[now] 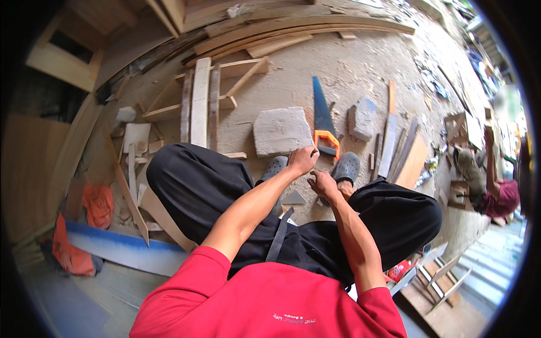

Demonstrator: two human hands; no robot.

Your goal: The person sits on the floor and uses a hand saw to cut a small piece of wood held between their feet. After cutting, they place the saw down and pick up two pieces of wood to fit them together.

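Observation:
My left hand (pixel 302 160) is closed, its fingers pinched together, in front of a rough grey block (pixel 283 131). Just below and to its right, my right hand (pixel 323 184) is also closed, a small gap away from the left one. Whatever is between their fingers, if anything, is too small to make out. Beyond my hands lies a handsaw with a blue blade (pixel 322 108) and an orange handle (pixel 328 138). A second, smaller block (pixel 362 119) rests right of the saw. My feet in grey clogs (pixel 346 167) stand either side of my hands.
A wooden frame (pixel 201 104) lies at the far left, with long planks (pixel 298 27) behind it. Narrow strips and boards (pixel 389 143) lie on the right. A blue-edged board (pixel 124 248) and orange cloth (pixel 73 248) are at the left. Another person (pixel 503 197) is at the far right.

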